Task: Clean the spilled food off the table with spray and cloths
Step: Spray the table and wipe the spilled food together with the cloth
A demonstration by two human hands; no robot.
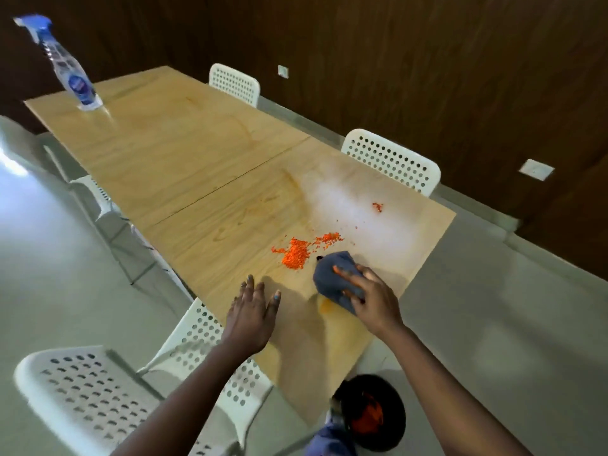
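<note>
Orange spilled food (296, 253) lies in a heap on the wooden table (197, 166), with a smaller patch (377, 207) farther right on a pale wet area. My right hand (371, 301) grips a bunched blue-grey cloth (332, 278) just right of the heap, on the tabletop. My left hand (251, 312) hovers flat with spread fingers near the table's near edge, left of the cloth. A clear spray bottle (70, 70) with a blue trigger stands at the table's far left end.
White perforated chairs stand around the table: two on the far side (235, 83) (391, 159), others on the near left (82, 393). A black bin (371, 413) holding orange food sits on the floor below the table's near corner. A dark wood wall runs behind.
</note>
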